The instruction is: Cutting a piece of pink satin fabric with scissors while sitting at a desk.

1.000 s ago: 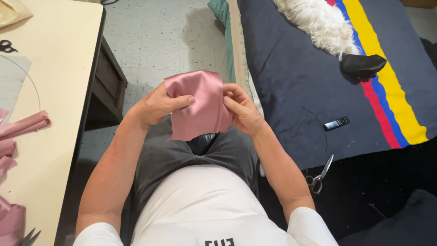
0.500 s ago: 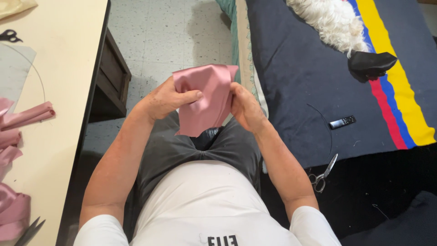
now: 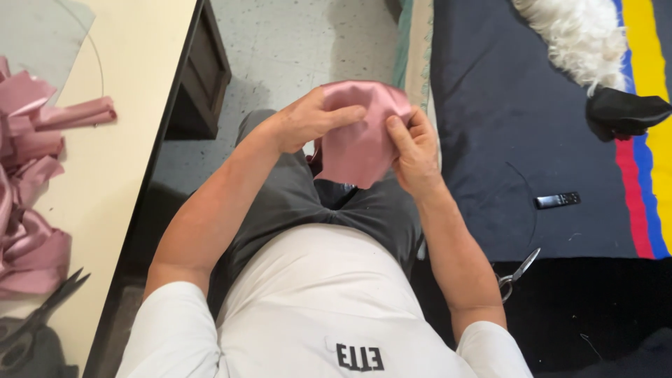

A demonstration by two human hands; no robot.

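A piece of shiny pink satin fabric [image 3: 360, 143] is held up over my lap, above my dark grey trousers. My left hand [image 3: 308, 119] grips its upper left part, fingers laid across the top. My right hand [image 3: 413, 147] pinches its right edge with thumb and fingertips. The cloth bulges between the two hands and hangs down to a point.
A cream table [image 3: 119, 161] on the left carries a heap of pink satin pieces [image 3: 31, 196], a clear plastic sheet [image 3: 42, 28] and black scissors [image 3: 38, 315]. To the right, a dark blanket [image 3: 518, 140] bears a small black remote [image 3: 558, 200], white fluff [image 3: 577, 31] and silver scissors [image 3: 514, 274].
The flat pink piece has been bunched into a rounded bulge between my hands. My left fingers have slid over its top, and the camera has shifted so the table's fabric heap shows more.
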